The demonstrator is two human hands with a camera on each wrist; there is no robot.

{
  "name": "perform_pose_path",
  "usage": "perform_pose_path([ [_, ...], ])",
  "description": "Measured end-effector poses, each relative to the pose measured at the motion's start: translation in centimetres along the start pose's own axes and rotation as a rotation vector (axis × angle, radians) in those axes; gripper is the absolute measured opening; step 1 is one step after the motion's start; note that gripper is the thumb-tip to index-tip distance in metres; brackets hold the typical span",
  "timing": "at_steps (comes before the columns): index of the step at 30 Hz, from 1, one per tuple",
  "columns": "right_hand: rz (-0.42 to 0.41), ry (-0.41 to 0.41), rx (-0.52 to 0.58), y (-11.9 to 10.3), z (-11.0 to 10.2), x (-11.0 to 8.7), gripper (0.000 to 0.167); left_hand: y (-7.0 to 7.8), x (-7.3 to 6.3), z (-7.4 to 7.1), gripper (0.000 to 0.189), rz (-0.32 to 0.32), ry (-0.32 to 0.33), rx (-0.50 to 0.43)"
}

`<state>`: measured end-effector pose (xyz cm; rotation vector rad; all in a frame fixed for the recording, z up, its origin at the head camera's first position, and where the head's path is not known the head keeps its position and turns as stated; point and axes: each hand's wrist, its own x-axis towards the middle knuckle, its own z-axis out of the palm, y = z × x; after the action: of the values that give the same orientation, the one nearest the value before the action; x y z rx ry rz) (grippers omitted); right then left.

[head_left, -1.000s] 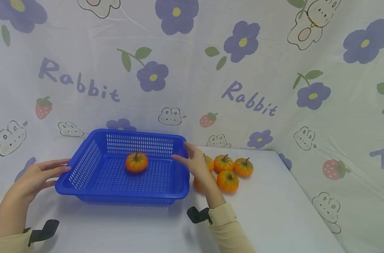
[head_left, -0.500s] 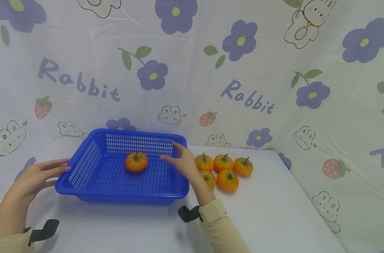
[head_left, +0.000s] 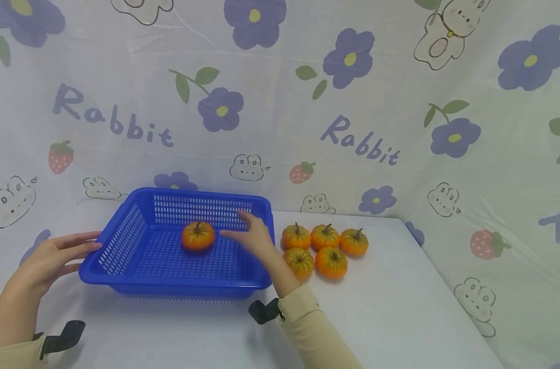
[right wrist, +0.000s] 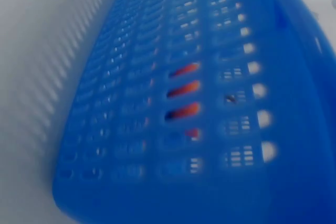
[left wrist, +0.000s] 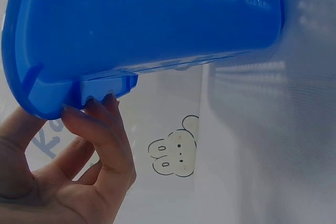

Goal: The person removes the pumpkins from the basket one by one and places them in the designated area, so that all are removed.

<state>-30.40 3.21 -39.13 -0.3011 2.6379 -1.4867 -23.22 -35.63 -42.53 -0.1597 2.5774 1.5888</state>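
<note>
The blue plastic basket (head_left: 187, 289), with slotted sides, stands on the table, one small orange pumpkin (head_left: 198, 237) inside it. At the basket's left rim, my left hand (head_left: 54, 259) pinches the edge; in the left wrist view its curled fingers (left wrist: 102, 135) touch the underside of the rim, and the thumb tip is hidden behind it. My right hand (head_left: 254, 237) hovers over the basket's right part, thumb and fingers spread, holding nothing. It is apart from the pumpkin. The right wrist view shows the basket's slotted wall (right wrist: 131, 103), not the hand; orange shows through some slots.
Several more pumpkins (head_left: 332, 263) sit in two rows on the white table (head_left: 391, 307), just right of the basket. A patterned cloth (head_left: 280, 113) hangs behind the table and along its right side.
My right hand has moved left from the basket's right rim to over its inside, uncovering the pumpkins on the table. My left hand keeps its place on the rim.
</note>
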Motion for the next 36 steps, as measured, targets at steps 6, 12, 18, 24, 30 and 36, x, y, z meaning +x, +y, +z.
perform_pose_path([
  [6,0.011,-0.024,-0.033,-0.6,1.1,0.3,0.074,0.0,0.0,0.0,0.069,0.005,-0.004,-0.007],
  [12,0.053,-0.059,-0.002,-1.2,2.3,0.7,0.071,0.0,0.1,-0.1,0.060,0.005,-0.008,-0.020],
  [18,0.081,-0.080,-0.031,-1.5,3.5,1.3,0.071,-0.2,0.1,0.0,0.059,-0.005,-0.004,-0.018],
  [24,0.112,-0.110,-0.047,-2.1,4.4,1.6,0.072,-0.1,0.1,0.0,0.060,-0.003,0.000,-0.015],
  [30,0.173,-0.120,-0.006,-2.3,5.5,2.0,0.077,-0.1,0.1,0.0,0.065,-0.010,0.004,0.006],
  [36,0.190,-0.139,0.004,-2.1,6.2,2.5,0.083,0.0,0.2,-0.1,0.071,-0.010,-0.002,0.006],
])
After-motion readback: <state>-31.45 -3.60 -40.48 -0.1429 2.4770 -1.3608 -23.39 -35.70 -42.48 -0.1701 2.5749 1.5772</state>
